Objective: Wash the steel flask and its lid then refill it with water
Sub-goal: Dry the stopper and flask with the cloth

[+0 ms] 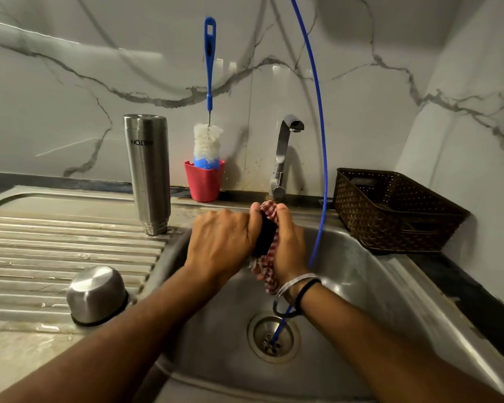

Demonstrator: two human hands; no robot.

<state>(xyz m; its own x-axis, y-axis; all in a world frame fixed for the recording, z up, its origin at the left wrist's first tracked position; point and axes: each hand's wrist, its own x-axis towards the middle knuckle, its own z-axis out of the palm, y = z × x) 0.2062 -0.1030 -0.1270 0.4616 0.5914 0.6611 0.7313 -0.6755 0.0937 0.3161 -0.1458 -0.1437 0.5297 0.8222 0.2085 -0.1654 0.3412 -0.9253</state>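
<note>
Two marble walls are meeting in a corner at our right, and we are leaning over a steel sink with a ridged drainboard on its left. Behind the basin a tap is standing, a brown basket beside it. We are seeing the flask standing upside down on the drainboard, its cap nearer us. A brush is standing in a red cup. A blue tube is hanging into the drain. Our left hand and right hand are gripping together a black lid and checked cloth over the basin.
</note>
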